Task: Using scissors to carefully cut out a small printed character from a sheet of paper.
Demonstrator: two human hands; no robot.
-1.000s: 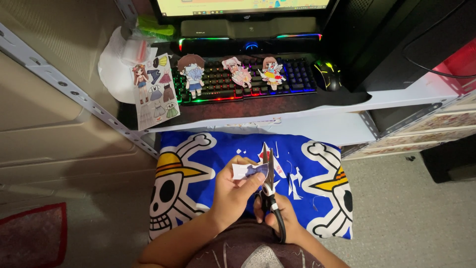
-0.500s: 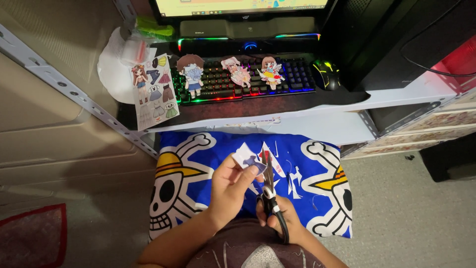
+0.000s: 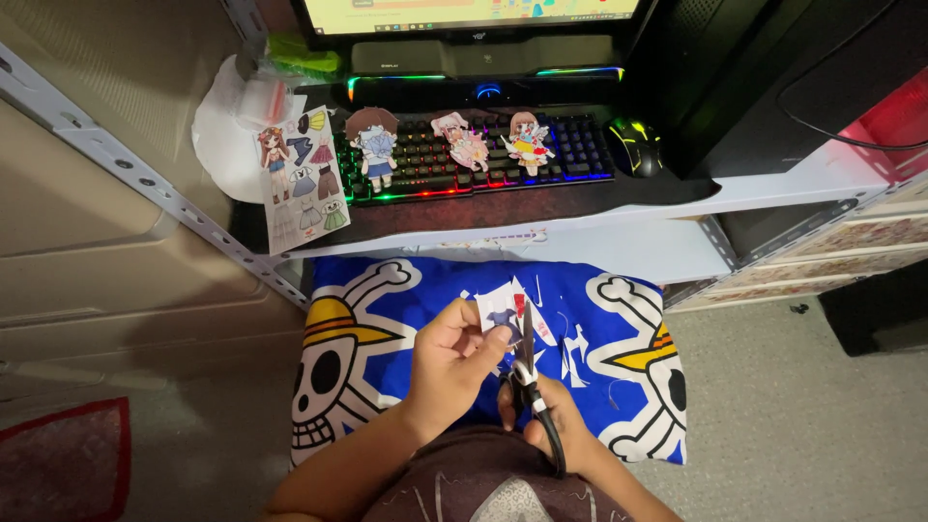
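Small paper cutout pinched in the left hand, grip closed on its lower left edge, held up over the blue skull-print cushion. Just right of the paper, scissors in the right hand, fingers closed through the black loops, long axis running almost straight away from the body, tip reaching the paper's right edge; whether the blades are parted, impossible to tell. Thin, flexible paper with printed colour patches; hard steel blades; soft fabric cushion strewn with white paper scraps. Beyond the cushion, on the surface: backlit keyboard carrying three paper dolls, a flat sheet of doll outfits to its left, a mouse to its right.
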